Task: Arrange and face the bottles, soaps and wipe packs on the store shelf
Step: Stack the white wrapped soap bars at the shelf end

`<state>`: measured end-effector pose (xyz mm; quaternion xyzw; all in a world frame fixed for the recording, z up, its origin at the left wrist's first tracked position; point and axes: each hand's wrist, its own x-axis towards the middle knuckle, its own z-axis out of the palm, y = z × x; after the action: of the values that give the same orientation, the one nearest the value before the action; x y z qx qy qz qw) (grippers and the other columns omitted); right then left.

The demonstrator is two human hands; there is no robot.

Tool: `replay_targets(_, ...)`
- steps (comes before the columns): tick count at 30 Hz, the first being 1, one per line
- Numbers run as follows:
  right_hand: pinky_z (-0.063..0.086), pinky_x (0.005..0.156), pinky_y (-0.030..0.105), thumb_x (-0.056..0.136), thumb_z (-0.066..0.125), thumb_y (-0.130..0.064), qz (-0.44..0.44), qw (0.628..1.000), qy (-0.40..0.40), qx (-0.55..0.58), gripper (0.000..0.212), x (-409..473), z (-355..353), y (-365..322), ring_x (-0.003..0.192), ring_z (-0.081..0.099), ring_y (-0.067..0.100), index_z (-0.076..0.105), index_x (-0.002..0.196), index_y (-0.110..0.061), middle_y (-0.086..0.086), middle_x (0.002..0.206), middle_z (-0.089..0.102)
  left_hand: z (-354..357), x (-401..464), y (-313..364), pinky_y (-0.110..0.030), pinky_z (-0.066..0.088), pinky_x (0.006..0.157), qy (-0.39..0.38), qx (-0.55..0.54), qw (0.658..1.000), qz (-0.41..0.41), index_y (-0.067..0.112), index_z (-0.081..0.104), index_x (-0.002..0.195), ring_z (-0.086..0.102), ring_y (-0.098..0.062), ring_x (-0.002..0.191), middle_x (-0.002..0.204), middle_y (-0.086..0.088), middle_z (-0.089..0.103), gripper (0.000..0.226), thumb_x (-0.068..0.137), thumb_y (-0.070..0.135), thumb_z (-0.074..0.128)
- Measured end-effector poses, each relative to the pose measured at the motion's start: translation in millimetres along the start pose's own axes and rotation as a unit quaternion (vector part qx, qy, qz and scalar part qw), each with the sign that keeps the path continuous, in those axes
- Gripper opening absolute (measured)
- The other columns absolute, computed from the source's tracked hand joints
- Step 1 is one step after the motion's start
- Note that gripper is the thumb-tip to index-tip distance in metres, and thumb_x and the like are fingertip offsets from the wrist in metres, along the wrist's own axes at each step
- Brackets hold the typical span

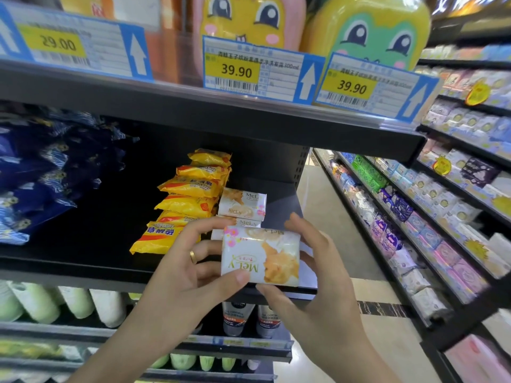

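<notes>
Gripping white soap pack (260,255), both hands (190,269) (318,272) (shelf lip (83,275) below).

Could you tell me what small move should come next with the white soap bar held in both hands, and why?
Probably turn the white soap bar the right way up: its lettering reads upside down, while the white bars on the shelf read upright. Both the left hand and right hand already grip it, just in front of that stack.

White-and-orange soap bar (260,255) (pink blossoms at 1 corner), yellow-and-red soap packs (190,197), dark-blue patterned bags (55,167)
</notes>
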<state>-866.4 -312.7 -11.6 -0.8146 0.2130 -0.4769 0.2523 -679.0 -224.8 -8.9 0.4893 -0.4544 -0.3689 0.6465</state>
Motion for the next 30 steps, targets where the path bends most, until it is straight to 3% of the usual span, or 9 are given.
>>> replay_targets(7, 0.06, 0.083, 0.027, 0.075, 0.09, -0.022, 0.061, 0.997, -0.02, 0.045, 0.075, 3, 2, -3, 0.114, 0.067, 0.019, 0.051, 0.134, -0.047, -0.01, 0.131, 0.06, -5, -3, 2, -0.027, 0.061, 0.077, -0.009, 0.002, 1.0, 0.003, 0.047, 0.063, 0.116, 0.076, -0.03, 0.099, 0.112, -0.009, 0.075, 0.059, 0.073, 0.011, 0.083)
replay_targets(10, 0.06, 0.08, 0.024, 0.072, 0.093, -0.015, 0.093, 0.994, -0.028, 0.06, 0.078, 3, 1, -4, 0.109, 0.07, 0.019, 0.054, 0.128, -0.051, -0.009, 0.123, 0.066, -10, -4, 4, -0.033, 0.06, 0.083, -0.04, 0.03, 0.999, 0.007, 0.049, 0.056, 0.128, 0.073, -0.026, 0.107, 0.119, -0.004, 0.074, 0.062, 0.079, 0.029, 0.089)
replay_targets(13, 0.061, 0.081, 0.031, 0.071, 0.093, -0.008, 0.142, 0.985, -0.031, 0.095, 0.079, 2, -1, -2, 0.106, 0.071, 0.019, 0.056, 0.126, -0.052, -0.005, 0.119, 0.07, -17, -2, 3, -0.038, 0.054, 0.093, -0.057, 0.088, 0.994, 0.011, 0.054, 0.048, 0.138, 0.067, -0.019, 0.12, 0.133, 0.008, 0.067, 0.071, 0.075, 0.039, 0.076)
replay_targets(17, 0.061, 0.088, 0.041, 0.071, 0.092, -0.005, 0.188, 0.975, -0.035, 0.117, 0.077, 3, -3, -1, 0.107, 0.071, 0.017, 0.058, 0.127, -0.046, -0.006, 0.117, 0.073, -17, 1, 3, -0.033, 0.052, 0.096, -0.063, 0.144, 0.987, 0.02, 0.063, 0.046, 0.136, 0.055, -0.009, 0.133, 0.14, 0.023, 0.057, 0.085, 0.077, 0.003, 0.055)
replay_targets(19, 0.06, 0.091, 0.044, 0.071, 0.092, -0.005, 0.204, 0.971, -0.039, 0.12, 0.076, 5, -5, -1, 0.106, 0.072, 0.017, 0.058, 0.128, -0.042, -0.007, 0.114, 0.075, -13, -1, 7, -0.027, 0.053, 0.091, -0.056, 0.196, 0.979, 0.016, 0.069, 0.043, 0.133, 0.052, -0.001, 0.132, 0.139, 0.03, 0.054, 0.092, 0.086, -0.009, 0.054)
replay_targets(24, 0.059, 0.09, 0.051, 0.067, 0.095, -0.014, 0.251, 0.952, -0.055, 0.168, 0.069, 11, -8, 2, 0.101, 0.074, 0.02, 0.062, 0.118, -0.046, -0.003, 0.113, 0.076, -9, 1, 7, -0.03, 0.048, 0.105, -0.044, 0.283, 0.954, 0.09, 0.059, 0.045, 0.142, 0.043, -0.004, 0.141, 0.148, 0.026, 0.045, 0.085, 0.089, -0.003, 0.07)
replay_targets(27, 0.061, 0.085, 0.048, 0.061, 0.093, -0.026, 0.278, 0.933, -0.067, 0.219, 0.063, 15, -11, 3, 0.101, 0.074, 0.024, 0.065, 0.116, -0.042, 0.002, 0.115, 0.075, -8, 7, 3, -0.03, 0.05, 0.104, -0.033, 0.289, 0.949, 0.12, 0.052, 0.052, 0.14, 0.043, -0.007, 0.142, 0.15, 0.021, 0.046, 0.077, 0.086, 0.001, 0.076)
replay_targets(30, 0.059, 0.077, 0.031, 0.065, 0.092, -0.026, 0.291, 0.926, -0.09, 0.224, 0.056, 19, -13, 1, 0.098, 0.075, 0.02, 0.068, 0.115, -0.035, 0.001, 0.114, 0.076, -7, 11, 1, -0.021, 0.05, 0.1, -0.022, 0.274, 0.95, 0.145, 0.047, 0.062, 0.131, 0.045, -0.006, 0.141, 0.146, 0.019, 0.05, 0.064, 0.084, 0.008, 0.08)
